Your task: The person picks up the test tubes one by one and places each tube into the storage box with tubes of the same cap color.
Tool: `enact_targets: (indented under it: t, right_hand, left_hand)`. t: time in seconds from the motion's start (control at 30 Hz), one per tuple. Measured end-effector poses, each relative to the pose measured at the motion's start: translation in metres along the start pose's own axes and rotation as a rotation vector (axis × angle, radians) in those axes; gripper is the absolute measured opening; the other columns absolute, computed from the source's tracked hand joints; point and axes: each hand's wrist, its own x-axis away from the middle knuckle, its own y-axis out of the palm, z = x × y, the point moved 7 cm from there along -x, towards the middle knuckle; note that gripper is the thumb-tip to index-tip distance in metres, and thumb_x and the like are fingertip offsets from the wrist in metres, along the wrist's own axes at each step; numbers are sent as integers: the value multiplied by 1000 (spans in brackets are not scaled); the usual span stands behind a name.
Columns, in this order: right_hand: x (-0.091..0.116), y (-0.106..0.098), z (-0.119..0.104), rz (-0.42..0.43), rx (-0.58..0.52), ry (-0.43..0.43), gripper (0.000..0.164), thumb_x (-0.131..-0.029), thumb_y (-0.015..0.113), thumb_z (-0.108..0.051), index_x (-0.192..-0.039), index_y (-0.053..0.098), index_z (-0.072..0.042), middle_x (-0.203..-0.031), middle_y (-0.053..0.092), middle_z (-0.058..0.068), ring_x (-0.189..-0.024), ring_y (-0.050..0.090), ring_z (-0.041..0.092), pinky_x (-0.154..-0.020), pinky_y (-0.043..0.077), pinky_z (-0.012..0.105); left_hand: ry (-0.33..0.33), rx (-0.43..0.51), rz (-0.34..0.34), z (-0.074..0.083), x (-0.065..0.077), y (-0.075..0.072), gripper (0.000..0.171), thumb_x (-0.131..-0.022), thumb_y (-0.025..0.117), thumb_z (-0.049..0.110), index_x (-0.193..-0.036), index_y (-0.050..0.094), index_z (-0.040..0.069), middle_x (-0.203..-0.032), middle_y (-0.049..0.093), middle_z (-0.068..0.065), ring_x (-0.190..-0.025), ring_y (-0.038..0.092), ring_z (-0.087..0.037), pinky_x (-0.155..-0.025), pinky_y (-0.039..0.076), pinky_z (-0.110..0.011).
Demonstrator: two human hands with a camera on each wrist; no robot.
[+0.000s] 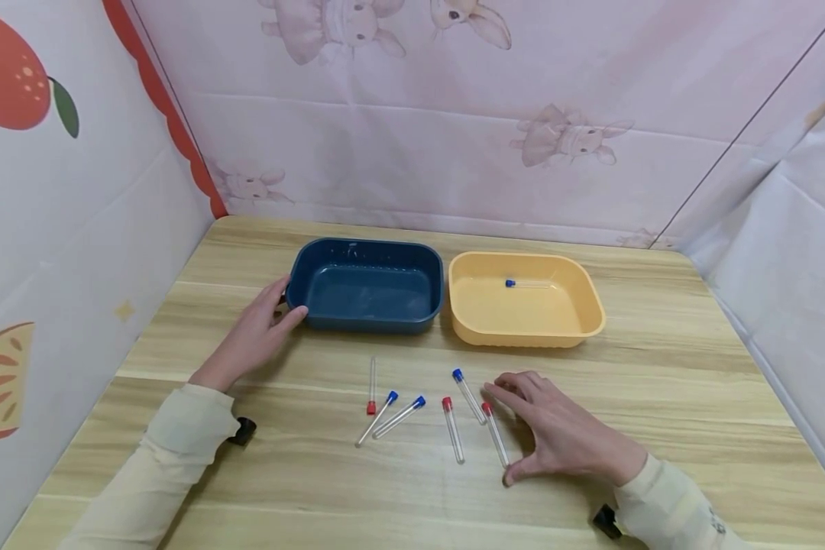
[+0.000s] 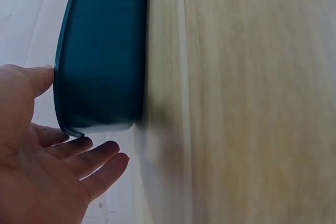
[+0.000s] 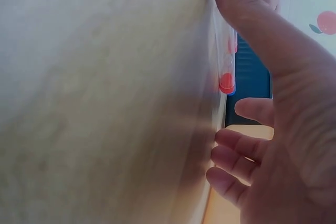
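Observation:
My left hand [image 1: 260, 330] is at the left end of a dark blue basin [image 1: 367, 324]. Its thumb touches the rim, and its loosely spread fingers lie along the outer side, as the left wrist view shows. Over the table's right part, my right hand [image 1: 564, 428] spans a red-capped test tube [image 1: 497, 439], thumb by the bottom end and fingers by the cap, without gripping it. Beside that tube lie a blue-capped tube [image 1: 470, 397] and another red-capped tube [image 1: 453, 431]. Farther left are two blue-capped tubes [image 1: 399, 418] and a red-capped tube [image 1: 373, 386].
A yellow basin [image 1: 522, 338] stands right of the blue one, with one blue-capped tube [image 1: 525, 284] lying inside. Both basins are on a wood-grain table [image 1: 302, 489]. Printed cloth walls [image 1: 412, 168] enclose the back and sides.

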Motion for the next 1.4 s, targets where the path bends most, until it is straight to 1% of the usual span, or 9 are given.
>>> enact_targets:
  t: [0.13, 0.23, 0.43, 0.67, 0.8, 0.93, 1.03, 1.2, 1.4]
  right_hand:
    - [-1, 0, -1, -5, 13, -6, 119, -65, 72, -87, -156, 47, -16, -145, 51, 8, -131, 46, 24, -107, 46, 51]
    - [-2, 0, -1, -25, 19, 8, 118, -66, 70, -88, -156, 47, -15, -146, 50, 8, -131, 45, 25, -108, 45, 52]
    - [-4, 1, 0, -56, 17, 40, 116, -67, 69, -88, -152, 51, -12, -146, 49, 9, -132, 45, 26, -110, 43, 53]
    - [-5, 3, 1, -67, 26, 51, 117, -65, 68, -90, -151, 52, -12, -146, 49, 9, -132, 45, 26, -110, 43, 52]
    - [-5, 3, 1, -67, 25, 44, 113, -66, 68, -89, -148, 56, -12, -146, 49, 9, -131, 44, 26, -110, 43, 52]
    - [-5, 3, 1, -62, 26, 39, 113, -66, 68, -89, -150, 54, -14, -146, 49, 9, -131, 45, 27, -110, 43, 53]
    - [-5, 2, 0, -64, 25, 38, 113, -66, 68, -89, -151, 53, -16, -146, 49, 9, -131, 45, 27, -109, 43, 53]
    - [-6, 1, 0, -69, 13, 45, 108, -66, 70, -88, -147, 57, -19, -147, 49, 10, -132, 45, 27, -109, 43, 54]
    - [-4, 1, 0, -58, 13, 42, 105, -67, 71, -86, -143, 60, -14, -146, 50, 10, -130, 46, 26, -109, 44, 52]
  left_hand:
    - [4, -4, -9, 0, 0, 1, 76, -111, 45, 43, -165, 12, 2, -167, 21, -25, -141, 43, -47, -113, 38, -62]
    - [-1, -3, -17, 0, 0, 1, 77, -111, 44, 45, -165, 10, 3, -167, 20, -26, -139, 45, -47, -112, 39, -61]
    - [-18, 5, -30, -1, 1, 3, 78, -111, 43, 47, -166, 7, 5, -166, 23, -28, -138, 47, -46, -112, 39, -60]
    - [-8, 11, -25, -3, 1, 5, 78, -110, 43, 47, -166, 7, 4, -165, 25, -29, -136, 50, -46, -111, 40, -59]
    - [-17, 19, -31, -3, 0, 5, 78, -111, 42, 47, -166, 6, 5, -165, 23, -28, -137, 48, -46, -111, 40, -59]
    - [-35, 23, -40, -2, 0, 5, 79, -110, 41, 48, -166, 5, 7, -167, 21, -27, -139, 46, -47, -111, 40, -60]
    - [-34, 20, -42, -1, 1, 5, 78, -111, 41, 47, -166, 5, 6, -166, 21, -27, -139, 45, -47, -111, 39, -60]
    - [-32, 17, -41, -1, 1, 4, 78, -111, 41, 46, -166, 5, 5, -166, 21, -27, -139, 45, -47, -112, 39, -61]
    - [-32, 13, -38, -1, 1, 4, 78, -111, 41, 47, -166, 5, 5, -166, 22, -28, -139, 45, -47, -111, 39, -61]
